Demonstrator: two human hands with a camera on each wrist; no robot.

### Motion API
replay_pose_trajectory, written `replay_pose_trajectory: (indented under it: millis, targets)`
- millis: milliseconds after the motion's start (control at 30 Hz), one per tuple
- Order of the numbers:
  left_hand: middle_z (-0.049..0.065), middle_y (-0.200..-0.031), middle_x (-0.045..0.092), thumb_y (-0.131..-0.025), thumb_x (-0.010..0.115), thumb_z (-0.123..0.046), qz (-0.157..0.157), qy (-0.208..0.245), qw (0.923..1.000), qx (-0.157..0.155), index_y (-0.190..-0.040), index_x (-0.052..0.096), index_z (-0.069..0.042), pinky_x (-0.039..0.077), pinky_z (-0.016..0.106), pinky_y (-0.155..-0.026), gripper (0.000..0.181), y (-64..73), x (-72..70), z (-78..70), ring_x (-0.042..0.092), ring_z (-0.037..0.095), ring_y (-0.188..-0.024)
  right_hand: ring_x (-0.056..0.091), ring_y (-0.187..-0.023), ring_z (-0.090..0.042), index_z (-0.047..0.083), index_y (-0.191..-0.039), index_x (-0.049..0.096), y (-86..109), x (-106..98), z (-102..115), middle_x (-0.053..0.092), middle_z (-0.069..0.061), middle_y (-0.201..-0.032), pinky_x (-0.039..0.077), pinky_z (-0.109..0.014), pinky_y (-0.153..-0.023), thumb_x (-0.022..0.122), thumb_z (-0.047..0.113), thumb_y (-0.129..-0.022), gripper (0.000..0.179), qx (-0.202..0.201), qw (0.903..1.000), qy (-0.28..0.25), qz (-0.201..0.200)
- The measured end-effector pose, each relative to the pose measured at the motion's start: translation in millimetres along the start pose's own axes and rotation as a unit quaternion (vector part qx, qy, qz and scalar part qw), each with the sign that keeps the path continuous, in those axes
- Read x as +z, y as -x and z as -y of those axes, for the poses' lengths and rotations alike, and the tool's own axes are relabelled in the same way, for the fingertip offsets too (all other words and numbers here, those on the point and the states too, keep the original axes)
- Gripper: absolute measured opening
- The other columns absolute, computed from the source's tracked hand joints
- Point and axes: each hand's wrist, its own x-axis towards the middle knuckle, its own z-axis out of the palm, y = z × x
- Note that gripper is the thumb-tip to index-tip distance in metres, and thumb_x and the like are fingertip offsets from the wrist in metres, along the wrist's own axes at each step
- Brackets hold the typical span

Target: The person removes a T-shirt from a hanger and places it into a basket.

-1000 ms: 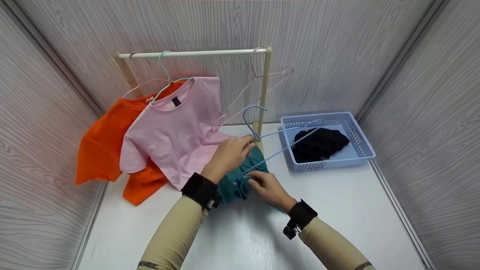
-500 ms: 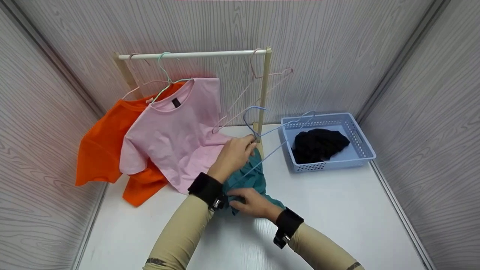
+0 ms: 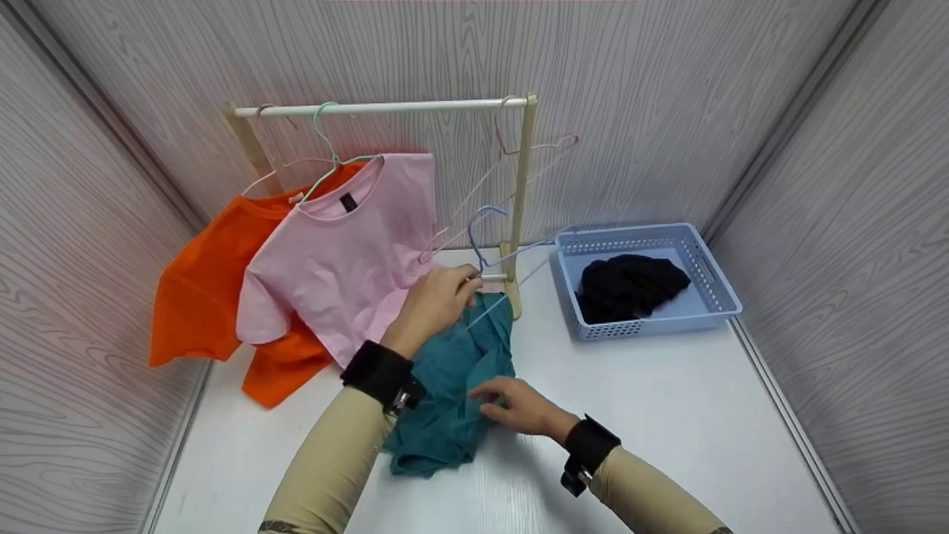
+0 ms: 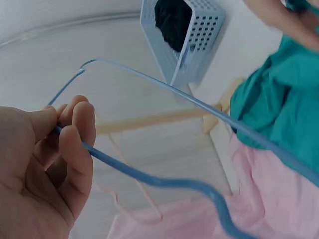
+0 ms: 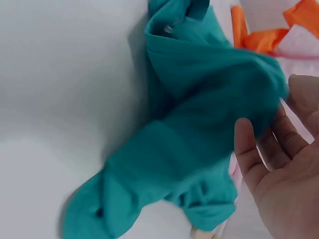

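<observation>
My left hand [image 3: 437, 297] pinches a thin blue clothes hanger [image 4: 149, 178] just below its hook. One end of the hanger points right toward the basket; its lower bar runs down to a teal garment [image 3: 437, 393], where the other end is hidden. Crumpled and bunched, the garment hangs below my left hand and spreads over the table. My right hand [image 3: 519, 404] is at the garment's right side, thumb and fingers apart. In the right wrist view, its fingers [image 5: 245, 137] are right at the teal cloth, loosely bent.
Behind my hands stands a rack with a white rail [image 3: 400, 107]. A pink T-shirt [image 3: 334, 252] and an orange shirt [image 3: 207, 282] hang from it. A bare pink hanger [image 3: 501, 133] hangs near its right post. A blue basket [image 3: 730, 300] on the right holds black cloth [image 3: 630, 285].
My left hand and the hanger have shifted left. The teal garment has dropped open toward the table front. My right hand moved left and down, then back to the right, its fingers looser.
</observation>
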Motion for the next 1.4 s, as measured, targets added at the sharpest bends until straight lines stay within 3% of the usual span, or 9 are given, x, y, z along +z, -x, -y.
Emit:
replay_pose_trajectory:
  millis: [167, 367, 533, 700, 800, 967, 1200, 1333, 1400]
  targets:
    - [0.000, -0.075, 0.063, -0.102, 0.049, -0.030, 0.012, -0.052, 0.9979, -0.035, -0.094, 0.065, -0.017, 0.045, 0.035, -0.068, 0.022, 13.4, -32.1, 28.3, 0.059, 0.019, -0.069, 0.061, -0.101, -0.018, 0.006, -0.123, 0.064, 23.1, -20, -26, 0.068, -0.009, -0.115, 0.051, -0.034, -0.086, 0.053, 0.013, -0.099, 0.027, 0.046, 0.9981, 0.010, -0.040]
    - [0.003, -0.077, 0.065, -0.100, 0.052, -0.030, 0.047, -0.114, 0.9887, -0.085, -0.096, 0.067, -0.016, 0.045, 0.041, -0.070, 0.021, 29.4, -66.4, 63.2, 0.061, 0.026, -0.079, 0.061, -0.087, -0.014, 0.007, -0.117, 0.066, 43.8, -39, -49, 0.070, -0.014, -0.104, 0.050, -0.029, -0.078, 0.053, 0.008, -0.097, 0.025, 0.078, 0.9942, 0.012, -0.074]
    - [0.012, -0.096, 0.069, -0.100, 0.051, -0.027, 0.065, -0.151, 0.9782, -0.127, -0.114, 0.068, -0.012, 0.049, 0.050, -0.079, 0.027, 35.9, -87.8, 85.3, 0.060, 0.035, -0.093, 0.062, -0.093, -0.014, 0.012, -0.117, 0.067, 52.4, -45, -55, 0.069, -0.006, -0.112, 0.051, -0.032, -0.081, 0.052, 0.010, -0.097, 0.024, 0.110, 0.9906, 0.001, -0.082]
    - [0.020, -0.116, 0.064, -0.099, 0.047, -0.019, 0.075, -0.164, 0.9689, -0.169, -0.123, 0.064, -0.006, 0.047, 0.058, -0.087, 0.032, 31.5, -101.8, 93.4, 0.057, 0.042, -0.103, 0.063, -0.097, -0.018, 0.013, -0.117, 0.066, 56.4, -47, -56, 0.068, -0.006, -0.114, 0.051, -0.035, -0.082, 0.052, 0.010, -0.098, 0.024, 0.121, 0.9887, -0.008, -0.088]
    - [0.022, -0.114, 0.064, -0.096, 0.045, -0.014, 0.044, -0.167, 0.9685, -0.179, -0.119, 0.066, -0.005, 0.047, 0.060, -0.085, 0.032, 23.1, -105.3, 92.6, 0.058, 0.044, -0.104, 0.063, -0.097, -0.018, 0.013, -0.117, 0.066, 58.8, -48, -55, 0.069, -0.007, -0.113, 0.051, -0.034, -0.082, 0.053, 0.010, -0.098, 0.024, 0.125, 0.9881, -0.012, -0.089]
    - [0.024, -0.105, 0.067, -0.095, 0.047, -0.013, -0.049, -0.169, 0.9714, -0.160, -0.108, 0.069, -0.004, 0.050, 0.059, -0.077, 0.027, 0.8, -105.3, 79.0, 0.062, 0.045, -0.098, 0.061, -0.093, -0.015, 0.013, -0.117, 0.066, 64.5, -48, -56, 0.069, -0.005, -0.108, 0.050, -0.031, -0.081, 0.053, 0.012, -0.098, 0.023, 0.129, 0.9878, -0.010, -0.088]
    - [0.026, -0.101, 0.069, -0.095, 0.048, -0.008, -0.144, -0.223, 0.9562, -0.123, -0.103, 0.069, -0.006, 0.052, 0.057, -0.071, 0.023, -50.7, -104.3, 37.0, 0.064, 0.047, -0.092, 0.060, -0.093, -0.013, 0.013, -0.117, 0.066, 77.2, -51, -62, 0.068, -0.005, -0.113, 0.049, -0.026, -0.078, 0.054, 0.013, -0.099, 0.022, 0.133, 0.9865, -0.008, -0.095]
    - [0.022, -0.097, 0.071, -0.094, 0.049, -0.007, -0.184, -0.235, 0.9492, -0.100, -0.095, 0.070, -0.007, 0.052, 0.053, -0.069, 0.021, -77.2, -104.0, 13.6, 0.066, 0.045, -0.089, 0.061, -0.095, -0.015, 0.013, -0.117, 0.066, 82.0, -52, -66, 0.068, -0.006, -0.114, 0.049, -0.027, -0.079, 0.053, 0.014, -0.099, 0.022, 0.132, 0.9871, 0.002, -0.091]
    - [0.021, -0.096, 0.072, -0.095, 0.049, -0.007, -0.192, -0.229, 0.9495, -0.095, -0.092, 0.070, -0.007, 0.052, 0.053, -0.068, 0.022, -88.6, -103.3, 4.5, 0.067, 0.044, -0.089, 0.061, -0.096, -0.016, 0.013, -0.118, 0.065, 82.3, -53, -68, 0.068, -0.006, -0.115, 0.050, -0.027, -0.079, 0.053, 0.014, -0.100, 0.022, 0.130, 0.9874, 0.003, -0.090]
